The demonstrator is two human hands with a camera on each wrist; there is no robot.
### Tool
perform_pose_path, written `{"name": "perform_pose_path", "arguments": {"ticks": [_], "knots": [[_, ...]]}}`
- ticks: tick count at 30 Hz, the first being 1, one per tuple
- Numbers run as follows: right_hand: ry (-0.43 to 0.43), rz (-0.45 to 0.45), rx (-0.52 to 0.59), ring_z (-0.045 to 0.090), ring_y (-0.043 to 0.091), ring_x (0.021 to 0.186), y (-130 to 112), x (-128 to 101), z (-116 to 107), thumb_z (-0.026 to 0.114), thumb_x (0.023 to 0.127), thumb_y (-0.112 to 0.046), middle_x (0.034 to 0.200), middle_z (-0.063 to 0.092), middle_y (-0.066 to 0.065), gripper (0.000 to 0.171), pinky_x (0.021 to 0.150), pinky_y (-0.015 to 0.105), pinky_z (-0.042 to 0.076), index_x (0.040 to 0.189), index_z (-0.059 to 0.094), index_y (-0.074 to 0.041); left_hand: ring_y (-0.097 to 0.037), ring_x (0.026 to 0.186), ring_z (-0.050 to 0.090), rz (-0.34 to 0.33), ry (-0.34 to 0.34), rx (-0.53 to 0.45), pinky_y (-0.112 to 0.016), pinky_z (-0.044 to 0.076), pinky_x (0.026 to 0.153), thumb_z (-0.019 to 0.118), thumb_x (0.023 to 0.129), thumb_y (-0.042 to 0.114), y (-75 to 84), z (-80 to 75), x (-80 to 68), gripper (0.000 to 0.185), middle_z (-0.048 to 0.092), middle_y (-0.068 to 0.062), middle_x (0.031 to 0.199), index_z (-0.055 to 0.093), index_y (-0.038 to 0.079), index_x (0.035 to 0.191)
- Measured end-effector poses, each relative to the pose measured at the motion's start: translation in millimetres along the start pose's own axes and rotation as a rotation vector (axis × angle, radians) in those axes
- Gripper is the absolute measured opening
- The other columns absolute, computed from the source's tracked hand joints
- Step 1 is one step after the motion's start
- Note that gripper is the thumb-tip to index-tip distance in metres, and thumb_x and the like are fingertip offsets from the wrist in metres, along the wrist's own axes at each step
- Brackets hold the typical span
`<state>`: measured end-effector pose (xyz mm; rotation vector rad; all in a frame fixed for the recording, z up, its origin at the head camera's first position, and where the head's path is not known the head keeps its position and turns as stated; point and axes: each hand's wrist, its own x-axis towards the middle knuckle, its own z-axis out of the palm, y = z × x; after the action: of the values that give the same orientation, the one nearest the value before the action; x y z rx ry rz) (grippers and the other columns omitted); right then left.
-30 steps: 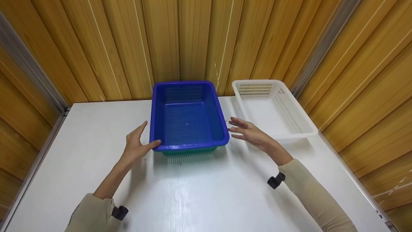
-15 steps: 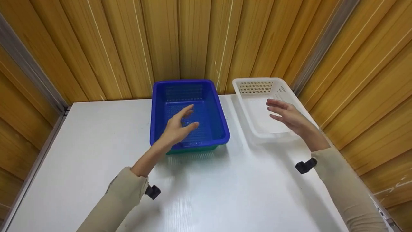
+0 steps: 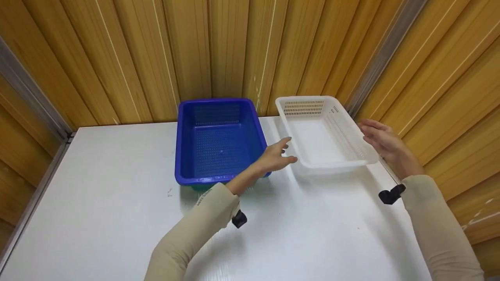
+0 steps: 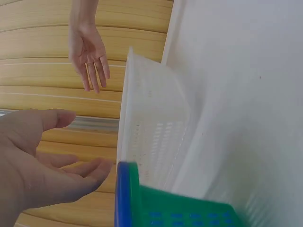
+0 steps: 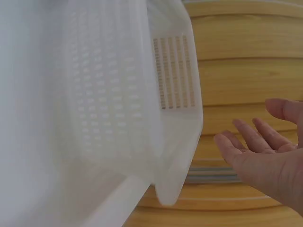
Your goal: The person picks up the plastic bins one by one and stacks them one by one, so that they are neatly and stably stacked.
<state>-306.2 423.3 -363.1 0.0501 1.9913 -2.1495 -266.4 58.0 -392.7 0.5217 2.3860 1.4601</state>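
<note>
Two bare hands flank a white basket, which stands upright toward the back right of the white table, open side up. The left hand hovers off its left rim, thumb and fingers spread wide with nothing held; whether a fingertip brushes the rim, I cannot tell. The right hand is beyond its right rim, fingers loosely bent, thumb apart, likewise holding nothing; the right wrist view shows a gap to the rim. Just left of the white basket, a blue basket sits nested in a green basket, its near right corner partly behind the left hand. Both arms wear beige sleeves. Wood-patterned panels rise behind the table.
</note>
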Motion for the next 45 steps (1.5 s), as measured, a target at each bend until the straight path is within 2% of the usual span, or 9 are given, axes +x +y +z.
{"name": "perform_pose_path", "arguments": {"ticks": [7, 10, 14, 17, 21, 25, 29, 36, 45], "knots": [[0.055, -0.054, 0.081, 0.067, -0.003, 0.099, 28.0, -9.1, -43.4, 0.059, 0.102, -0.003, 0.105, 0.073, -0.016, 0.024, 0.103, 0.015, 0.05, 0.108, 0.07, -0.023, -0.027, 0.158, 0.021, -0.096, -0.017, -0.044, -0.041, 0.025, 0.128, 0.069, 0.095, 0.024, 10.2, 47.7, 20.4, 0.086, 0.018, -0.016, 0.17, 0.019, 0.013, 0.164], [0.063, -0.038, -0.012, 0.061, 0.0, 0.119, 42.6, -12.1, -57.0, 0.055, 0.104, -0.007, 0.106, 0.07, -0.023, 0.028, 0.115, 0.022, 0.042, 0.121, 0.068, -0.025, -0.03, 0.159, 0.017, -0.151, 0.025, -0.089, -0.041, 0.026, 0.128, 0.07, 0.093, 0.024, 10.0, 65.4, 26.6, 0.092, 0.009, -0.019, 0.171, 0.014, 0.012, 0.165], [0.054, 0.072, -0.226, 0.022, 0.024, 0.156, 58.4, -11.6, -64.9, 0.053, 0.107, -0.019, 0.149, 0.054, -0.006, 0.06, 0.128, 0.036, 0.017, 0.161, 0.029, -0.013, -0.032, 0.159, 0.019, -0.227, 0.099, -0.21, -0.041, 0.026, 0.127, 0.069, 0.093, 0.02, 4.6, 79.4, 32.2, 0.094, 0.01, -0.02, 0.17, 0.009, 0.011, 0.165], [0.024, 0.124, -0.302, 0.035, 0.025, 0.148, 66.2, -8.4, -64.8, 0.052, 0.107, -0.021, 0.169, 0.017, 0.017, 0.08, 0.116, 0.025, 0.042, 0.162, -0.001, 0.002, -0.032, 0.157, 0.023, -0.257, 0.159, -0.341, -0.042, 0.026, 0.127, 0.063, 0.095, 0.014, -0.6, 83.9, 33.9, 0.089, 0.019, -0.02, 0.168, 0.009, 0.013, 0.165], [0.004, 0.155, -0.259, 0.061, -0.001, 0.102, 70.1, -6.0, -61.3, 0.051, 0.107, -0.018, 0.138, 0.057, 0.007, 0.084, 0.088, 0.016, 0.055, 0.159, -0.011, 0.005, -0.032, 0.157, 0.024, -0.279, 0.216, -0.476, -0.045, 0.024, 0.128, 0.057, 0.096, 0.011, -5.5, 87.4, 33.6, 0.085, 0.024, -0.018, 0.168, 0.008, 0.015, 0.165], [-0.007, 0.169, -0.172, 0.065, 0.0, 0.091, 70.3, -4.2, -56.2, 0.048, 0.108, -0.013, 0.098, 0.066, -0.017, 0.08, 0.085, 0.019, 0.057, 0.159, -0.01, 0.007, -0.031, 0.158, 0.022, -0.318, 0.211, -0.506, -0.045, 0.022, 0.129, 0.059, 0.094, 0.011, -8.3, 90.9, 35.0, 0.089, 0.023, -0.017, 0.169, 0.006, 0.012, 0.165], [-0.039, 0.164, -0.103, 0.067, 0.004, 0.094, 71.4, -3.2, -53.6, 0.043, 0.108, -0.008, 0.1, 0.067, -0.014, 0.073, 0.087, 0.023, 0.058, 0.161, -0.006, 0.004, -0.032, 0.157, 0.026, -0.34, 0.185, -0.539, -0.046, 0.025, 0.128, 0.063, 0.094, 0.012, -11.6, 93.2, 36.8, 0.09, 0.021, -0.014, 0.171, 0.007, 0.011, 0.165], [-0.084, 0.15, 0.055, 0.071, 0.016, 0.1, 72.1, -8.9, -52.7, 0.036, 0.107, 0.002, 0.107, 0.068, 0.0, 0.034, 0.085, 0.037, 0.063, 0.139, 0.041, -0.009, -0.035, 0.15, 0.039, -0.31, 0.154, -0.659, -0.042, 0.045, 0.116, 0.054, 0.103, 0.015, -13.5, 96.6, 36.6, 0.08, 0.013, -0.016, 0.172, 0.004, 0.011, 0.165], [-0.091, 0.163, 0.037, 0.068, 0.012, 0.101, 71.8, -14.5, -53.1, 0.031, 0.106, 0.004, 0.111, 0.063, -0.004, 0.072, 0.086, 0.04, 0.063, 0.161, -0.015, -0.002, -0.034, 0.152, 0.035, -0.332, 0.237, -0.735, -0.042, 0.039, 0.121, 0.059, 0.099, 0.013, -11.2, 100.3, 36.0, 0.079, 0.026, -0.021, 0.168, 0.015, 0.016, 0.165]]}}
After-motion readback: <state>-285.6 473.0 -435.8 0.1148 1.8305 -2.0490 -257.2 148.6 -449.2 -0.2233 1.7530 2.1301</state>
